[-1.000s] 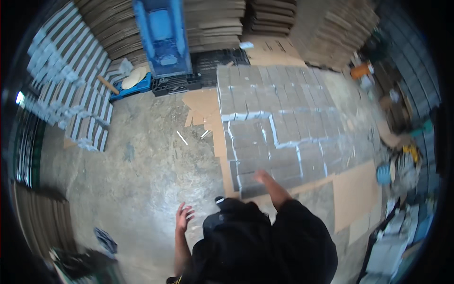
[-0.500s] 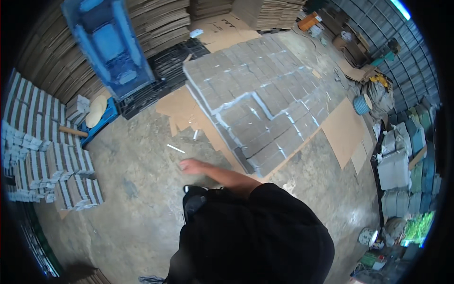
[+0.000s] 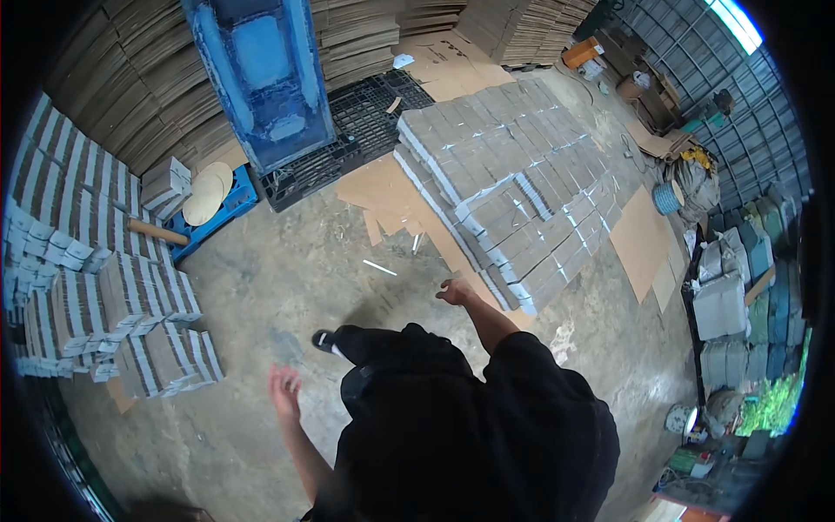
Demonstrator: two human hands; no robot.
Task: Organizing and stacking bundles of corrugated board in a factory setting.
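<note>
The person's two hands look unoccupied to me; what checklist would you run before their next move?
1. Left hand free of any load: ok, blurred, but no object shows in it.
2. Right hand empty: cannot tell, its fingers curl in; nothing large shows.
3. Floor free of loose scraps: not ok, a white strip lies ahead.
4. Right hand apart from the low stack of bundles: ok, a gap shows.
5. Blue upright frame secured: cannot tell, no fastening is visible.
</note>
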